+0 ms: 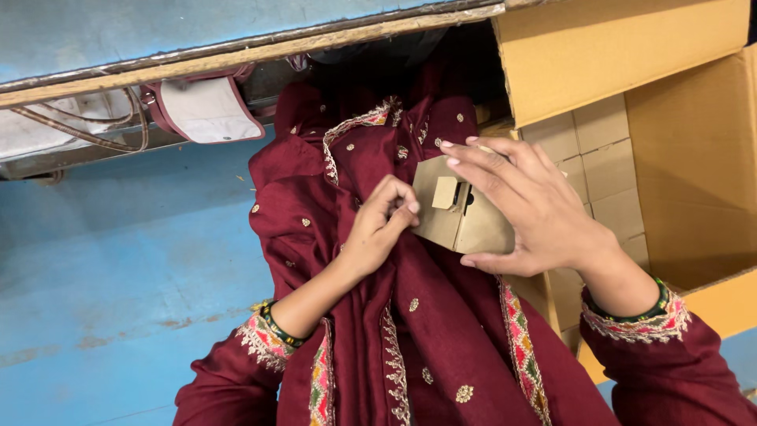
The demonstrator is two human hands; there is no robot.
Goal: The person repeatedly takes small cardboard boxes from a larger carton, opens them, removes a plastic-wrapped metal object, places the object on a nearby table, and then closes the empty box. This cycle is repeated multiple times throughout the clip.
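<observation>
A pale pouch (206,110) with maroon trim hangs under the blue bench edge at upper left. The left hand (382,225) pinches the near-left edge of a small brown cardboard box (461,217). The right hand (524,209) lies spread over its top, thumb beneath. A large open carton (694,181) of stacked small boxes stands at right.

Small tan cardboard box (461,217) at centre; big open brown carton (678,158) of matching boxes right.

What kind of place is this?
Probably a packing workshop: a big cardboard carton filled with small boxes, a worn blue floor, and both hands folding a small cardboard box.
</observation>
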